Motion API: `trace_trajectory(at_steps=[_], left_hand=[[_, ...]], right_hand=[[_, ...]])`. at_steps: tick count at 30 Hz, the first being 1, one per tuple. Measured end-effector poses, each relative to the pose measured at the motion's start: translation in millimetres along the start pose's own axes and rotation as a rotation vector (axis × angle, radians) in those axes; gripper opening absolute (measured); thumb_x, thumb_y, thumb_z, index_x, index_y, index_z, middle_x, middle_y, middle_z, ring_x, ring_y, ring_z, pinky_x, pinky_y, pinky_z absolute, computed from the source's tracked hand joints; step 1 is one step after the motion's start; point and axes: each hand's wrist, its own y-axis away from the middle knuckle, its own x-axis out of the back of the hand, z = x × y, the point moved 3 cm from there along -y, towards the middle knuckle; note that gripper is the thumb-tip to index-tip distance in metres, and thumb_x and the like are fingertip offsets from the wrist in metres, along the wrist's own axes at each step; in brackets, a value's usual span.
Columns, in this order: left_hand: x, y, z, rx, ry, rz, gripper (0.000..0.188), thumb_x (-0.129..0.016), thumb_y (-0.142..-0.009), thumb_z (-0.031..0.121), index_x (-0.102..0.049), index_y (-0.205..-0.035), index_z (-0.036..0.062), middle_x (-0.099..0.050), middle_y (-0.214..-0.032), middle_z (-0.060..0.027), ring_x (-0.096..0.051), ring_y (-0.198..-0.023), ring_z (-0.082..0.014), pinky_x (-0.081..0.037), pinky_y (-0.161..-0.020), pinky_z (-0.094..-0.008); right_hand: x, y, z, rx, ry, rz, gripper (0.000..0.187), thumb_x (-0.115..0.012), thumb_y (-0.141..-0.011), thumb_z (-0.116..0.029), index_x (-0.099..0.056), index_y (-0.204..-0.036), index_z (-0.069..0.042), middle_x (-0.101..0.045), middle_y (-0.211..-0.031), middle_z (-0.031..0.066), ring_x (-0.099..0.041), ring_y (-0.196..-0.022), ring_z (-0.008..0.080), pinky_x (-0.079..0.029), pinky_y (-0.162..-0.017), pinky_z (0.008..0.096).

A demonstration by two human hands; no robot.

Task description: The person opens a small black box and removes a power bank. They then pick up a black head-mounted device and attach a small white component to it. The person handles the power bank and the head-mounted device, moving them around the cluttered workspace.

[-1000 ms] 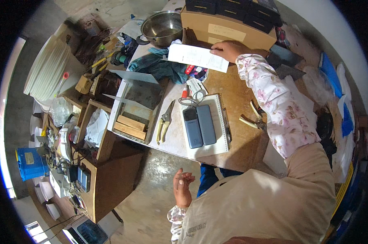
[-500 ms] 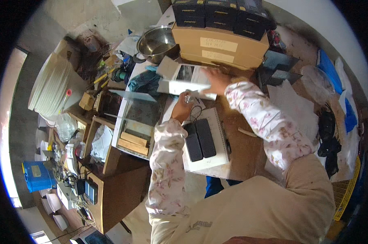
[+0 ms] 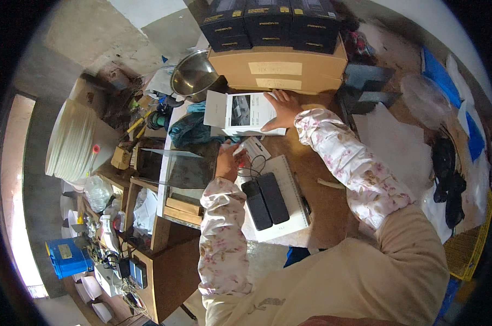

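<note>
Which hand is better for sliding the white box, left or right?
Probably the right hand: it touches the white box at its right end. The left hand is lower in view, beside a red item.

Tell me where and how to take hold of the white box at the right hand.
Take the white box by its right end, probably from the right, with thumb and fingers spread across it, as the right hand is placed. Its printed face is up; the thin flap sticking out at its left end would likely bend.
</note>
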Motion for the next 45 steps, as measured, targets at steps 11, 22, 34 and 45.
trace_trajectory(at_steps=[11,22,34,45], left_hand=[[-65.8,32.7,6.1,0.043,0.101,-0.266,0.029,-0.053,-0.091,0.023,-0.043,-0.114,0.0084,-0.055,-0.091,-0.0081,-0.057,-0.077,-0.0178,-0.05,-0.071,-0.0343],[-135.7,102.4,-49.5,-0.715,-0.456,-0.302,0.079,-0.063,-0.083,0.005,-0.013,-0.144,0.0001,-0.044,-0.125,-0.0222,-0.051,-0.109,-0.0328,-0.043,-0.092,-0.0382],[-155.7,106.0,-27.3,-1.051,-1.093,-0.372,0.064,-0.064,-0.073,0.007,-0.043,-0.134,0.0091,-0.048,-0.13,-0.0167,-0.053,-0.112,-0.0361,-0.052,-0.079,-0.0416],[-99.6,-54.2,-8.1,-0.468,-1.904,-0.055,0.076,-0.07,-0.068,0.046,-0.04,-0.126,0.0071,-0.045,-0.126,-0.0243,-0.058,-0.103,-0.0417,-0.051,-0.082,-0.0489]], right_hand=[[8.3,-9.5,18.2,-0.033,-0.444,-0.087,0.087,-0.055,-0.077,-0.069,-0.047,-0.129,0.001,-0.05,-0.128,0.0239,-0.048,-0.12,0.0328,-0.04,-0.098,0.0396],[47.6,109.6,60.4,-0.217,-0.634,0.034,0.068,-0.054,-0.089,-0.049,-0.043,-0.133,0.001,-0.052,-0.128,0.0202,-0.049,-0.119,0.0279,-0.036,-0.101,0.0336],[33.6,166.5,32.5,-0.181,-0.807,0.648,0.094,-0.079,-0.071,-0.034,-0.021,-0.134,0.004,-0.046,-0.118,0.0222,-0.05,-0.107,0.0296,-0.042,-0.09,0.0405],[30.7,228.7,12.9,0.025,-0.758,0.55,0.09,-0.083,-0.058,-0.023,-0.037,-0.131,0.0,-0.044,-0.127,0.0209,-0.042,-0.12,0.0357,-0.035,-0.101,0.0425]])
